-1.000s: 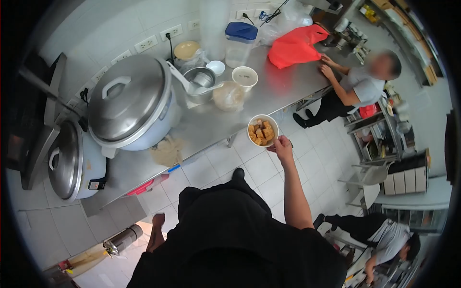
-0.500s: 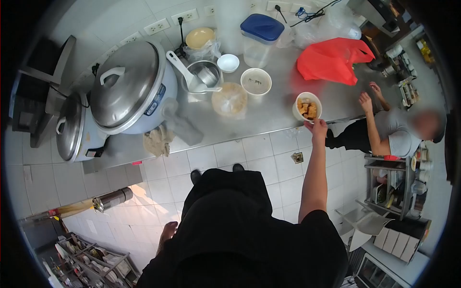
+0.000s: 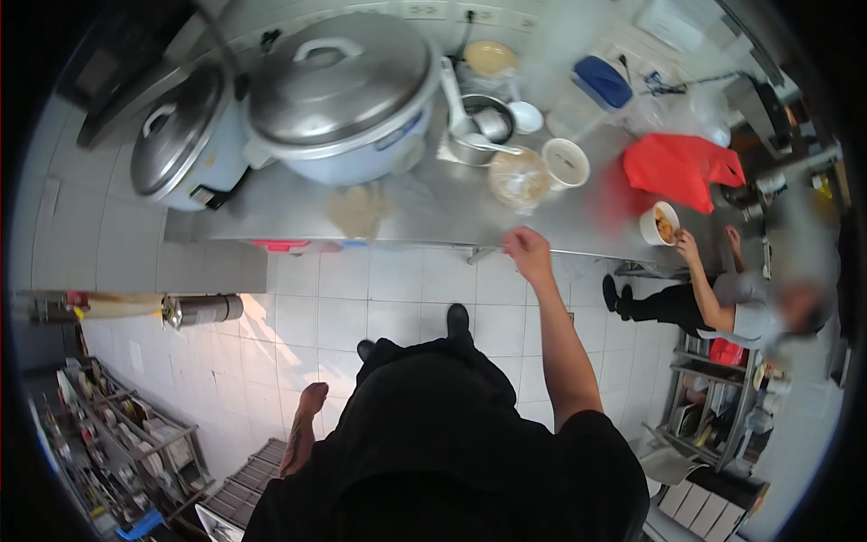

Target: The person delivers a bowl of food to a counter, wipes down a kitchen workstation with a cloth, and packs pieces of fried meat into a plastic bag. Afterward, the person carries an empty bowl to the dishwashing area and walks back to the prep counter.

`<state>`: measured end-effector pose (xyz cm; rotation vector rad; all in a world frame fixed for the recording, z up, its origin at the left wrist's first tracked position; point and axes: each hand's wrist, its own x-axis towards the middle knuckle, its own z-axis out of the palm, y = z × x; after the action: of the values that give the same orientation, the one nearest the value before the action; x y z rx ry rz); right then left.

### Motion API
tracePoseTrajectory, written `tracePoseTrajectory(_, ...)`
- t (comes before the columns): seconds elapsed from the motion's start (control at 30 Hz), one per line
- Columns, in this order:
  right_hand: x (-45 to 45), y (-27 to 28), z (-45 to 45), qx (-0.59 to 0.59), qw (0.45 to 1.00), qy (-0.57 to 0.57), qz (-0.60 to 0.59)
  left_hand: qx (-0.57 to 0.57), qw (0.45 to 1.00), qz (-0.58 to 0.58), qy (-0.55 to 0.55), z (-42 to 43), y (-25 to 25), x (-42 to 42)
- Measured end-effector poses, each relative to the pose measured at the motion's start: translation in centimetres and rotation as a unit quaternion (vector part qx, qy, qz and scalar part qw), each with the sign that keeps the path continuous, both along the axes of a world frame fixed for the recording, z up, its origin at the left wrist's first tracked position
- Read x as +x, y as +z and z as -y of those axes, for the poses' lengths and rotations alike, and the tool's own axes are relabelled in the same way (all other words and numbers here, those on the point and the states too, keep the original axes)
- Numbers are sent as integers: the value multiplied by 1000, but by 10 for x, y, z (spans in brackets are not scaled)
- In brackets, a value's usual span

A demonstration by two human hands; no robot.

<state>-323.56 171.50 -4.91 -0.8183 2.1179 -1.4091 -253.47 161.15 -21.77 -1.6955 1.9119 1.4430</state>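
Head view, markings on tub (image 3: 580, 173) blurred, bowl (image 3: 648, 227) far right in co-worker's hand (image 3: 687, 245) near red bag (image 3: 675, 170), right hand (image 3: 527, 250) empty, loosely curled by counter (image 3: 433, 222), left hand (image 3: 313, 398) low, fingers unclear.

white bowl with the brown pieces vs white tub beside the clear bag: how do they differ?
Contents: the bowl shows golden-brown pieces; the tub shows only a pale surface with a faint, unreadable mark.
Contact: a co-worker's hand is at the bowl's rim; no hand touches the tub.
Place: the bowl is near the red bag; the tub is beside the clear bag.
Shared: both white, with round rims.
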Motion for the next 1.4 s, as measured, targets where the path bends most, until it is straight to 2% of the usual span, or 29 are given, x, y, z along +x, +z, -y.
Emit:
tracePoseTrajectory(0.03,14,-2,34,29,993,73,-89,-14,999,-26,27,-2,-8,2)
tracePoseTrajectory(0.07,33,9,68,42,987,72,-136,-58,998,-38,-4,1,22,-16)
tracePoseTrajectory(0.13,68,21,125,50,977,80,-189,-101,993,-41,-51,18,34,-30)
tracePoseTrajectory(0.17,83,21,145,76,960,85,-254,-133,986,-88,-49,30,30,-37)
tracePoseTrajectory(0.2,90,18,160,102,938,87,-318,-150,985,-56,-55,45,55,-63)
tracePoseTrajectory(0.23,89,5,173,103,936,91,-324,-151,983,-101,-37,61,85,-95)
tracePoseTrajectory(0.27,87,-17,186,130,934,91,-321,-215,963,-151,-61,80,82,-120)
tracePoseTrajectory(0.37,90,-28,198,164,940,86,-286,-298,898,-292,-140,129,180,-239)
tracePoseTrajectory(0.4,89,-28,198,173,949,72,-255,-331,885,-286,-163,144,194,-274)
tracePoseTrajectory(0.43,91,-28,197,173,948,74,-257,-305,900,-267,-158,157,210,-308)
tracePoseTrajectory(0.5,93,-32,188,149,934,105,-308,-455,822,-291,-183,189,209,-364)
tracePoseTrajectory(0.53,96,-33,186,148,933,108,-310,-457,822,-290,-180,203,203,-379)
tracePoseTrajectory(0.6,102,-37,181,135,937,121,-299,-457,853,-171,-187,223,189,-406)
tracePoseTrajectory(0.63,105,-31,175,137,937,123,-296,-454,854,-169,-187,226,179,-412)
tracePoseTrajectory(0.73,107,3,175,159,913,159,-341,-434,874,-152,-157,241,157,-419)
tracePoseTrajectory(0.83,134,30,190,133,892,182,-391,-377,896,-217,-88,242,145,-412)
tracePoseTrajectory(0.9,154,40,208,38,913,300,-274,-347,897,-272,-33,242,140,-413)
tracePoseTrajectory(0.93,156,33,214,29,906,316,-279,-356,895,-268,-15,241,138,-412)
tracePoseTrajectory(1.0,165,4,231,73,882,352,-304,-382,872,-299,-62,241,136,-404)
tracePoseTrajectory(1.03,166,2,235,140,853,364,-347,-415,849,-318,-77,240,139,-399)
tracePoseTrajectory(1.07,165,0,238,129,846,376,-356,-446,825,-335,-93,237,141,-394)
tracePoseTrajectory(1.1,164,-2,238,151,835,380,-368,-428,840,-316,-103,234,132,-388)
tracePoseTrajectory(1.13,165,0,237,176,824,381,-381,-436,838,-315,-92,231,139,-375)
tracePoseTrajectory(1.2,171,8,237,196,803,386,-409,-484,807,-264,-211,227,159,-350)
tracePoseTrajectory(1.23,174,13,240,221,788,385,-428,-463,821,-232,-239,224,167,-326)
tracePoseTrajectory(1.27,178,15,243,216,782,389,-437,-470,820,-233,-230,231,170,-298)
tracePoseTrajectory(1.33,189,14,246,290,771,359,-440,-275,882,-367,-113,243,175,-228)
tracePoseTrajectory(1.37,192,11,247,289,769,360,-442,-267,873,-397,-88,258,200,-181)
tracePoseTrajectory(1.4,191,6,250,317,752,349,-460,-260,863,-428,-64,277,251,-132)
